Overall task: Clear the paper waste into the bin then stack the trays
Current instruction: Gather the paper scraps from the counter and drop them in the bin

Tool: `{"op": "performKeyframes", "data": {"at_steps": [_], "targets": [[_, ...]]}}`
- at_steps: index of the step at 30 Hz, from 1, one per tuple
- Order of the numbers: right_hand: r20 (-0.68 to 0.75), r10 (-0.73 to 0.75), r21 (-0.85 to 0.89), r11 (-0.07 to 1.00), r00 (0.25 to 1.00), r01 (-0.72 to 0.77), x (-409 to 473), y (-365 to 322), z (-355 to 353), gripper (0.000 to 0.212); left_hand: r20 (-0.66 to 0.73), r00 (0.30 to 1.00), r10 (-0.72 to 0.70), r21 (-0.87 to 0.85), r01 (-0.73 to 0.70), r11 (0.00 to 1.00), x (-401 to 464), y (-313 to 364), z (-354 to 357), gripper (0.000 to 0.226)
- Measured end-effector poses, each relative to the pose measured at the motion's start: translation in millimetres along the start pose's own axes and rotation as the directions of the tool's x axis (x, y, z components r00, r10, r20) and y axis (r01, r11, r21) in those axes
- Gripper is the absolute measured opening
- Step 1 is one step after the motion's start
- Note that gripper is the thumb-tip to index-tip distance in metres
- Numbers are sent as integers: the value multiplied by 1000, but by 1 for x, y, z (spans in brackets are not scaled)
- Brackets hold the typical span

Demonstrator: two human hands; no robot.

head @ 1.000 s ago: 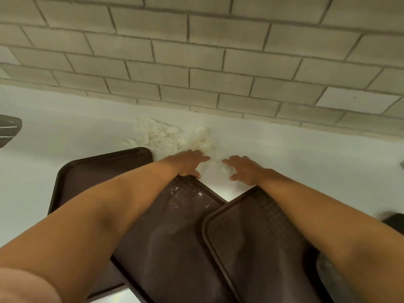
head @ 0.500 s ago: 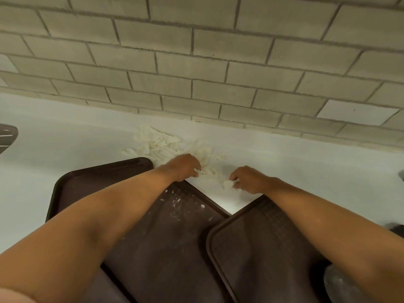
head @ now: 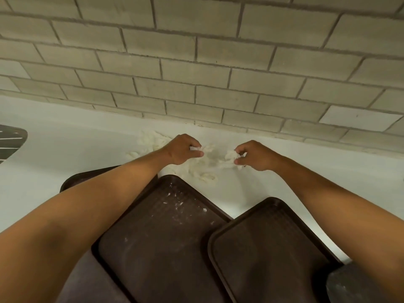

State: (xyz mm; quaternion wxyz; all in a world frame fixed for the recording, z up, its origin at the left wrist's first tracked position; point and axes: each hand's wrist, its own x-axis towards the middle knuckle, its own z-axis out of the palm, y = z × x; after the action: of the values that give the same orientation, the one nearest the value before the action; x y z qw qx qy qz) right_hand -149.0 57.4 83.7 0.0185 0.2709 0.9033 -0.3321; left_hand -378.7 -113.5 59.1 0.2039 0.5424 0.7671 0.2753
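Observation:
A heap of torn white paper scraps lies on the white counter by the wall. My left hand is shut on a wad of those scraps. My right hand pinches another white wad. More scraps lie between and below the hands. Three dark brown trays sit near me: a middle tray dusted with paper crumbs, a right tray overlapping it, and a left tray mostly hidden under my left arm.
A grey brick wall rises right behind the counter. A dark slotted object pokes in at the left edge. A dark rounded thing sits at the bottom right corner.
Both hands went from flat and open on the scraps to closed on wads of paper, and have lifted slightly toward the wall.

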Motion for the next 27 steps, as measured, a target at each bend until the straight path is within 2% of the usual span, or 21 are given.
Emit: {"op": "performKeyframes", "data": {"at_steps": [2,5,6,8,10,14,16,20,25,27], "targets": [[-15,-5,43,999,1000,6,-6,-5,-6,5,-17,1000,17,-30,-17,999,1,6,-7,27],[-47,-13,111,994,999,18,-20,-13,-14,31,-19,999,32,-94,-34,995,-1,19,-18,42],[-59,-20,134,991,998,27,-25,-15,-17,33,-22,999,48,-101,-50,994,-3,26,-23,44],[-79,-36,181,982,996,50,-36,-15,-22,25,-19,998,66,-113,-68,991,-7,39,-29,45],[-89,-48,229,971,995,67,-46,-13,-26,9,-27,997,74,-121,-77,990,-11,51,-34,46],[-106,-51,307,948,993,81,-65,-3,-30,15,-37,997,69,-152,-74,986,-19,74,-36,42],[-98,-38,346,936,994,70,-74,2,-29,24,-40,998,57,-163,-63,985,-22,84,-34,38],[-87,-7,379,924,996,39,-94,7,-26,56,-43,997,63,-165,-70,984,-31,106,-29,37],[-91,-12,344,938,996,43,-129,10,-25,57,-44,996,76,-192,-84,978,-48,132,-16,47],[-85,-15,369,928,996,45,-144,14,-25,55,-51,997,63,-199,-72,977,-58,140,-9,45]]}}
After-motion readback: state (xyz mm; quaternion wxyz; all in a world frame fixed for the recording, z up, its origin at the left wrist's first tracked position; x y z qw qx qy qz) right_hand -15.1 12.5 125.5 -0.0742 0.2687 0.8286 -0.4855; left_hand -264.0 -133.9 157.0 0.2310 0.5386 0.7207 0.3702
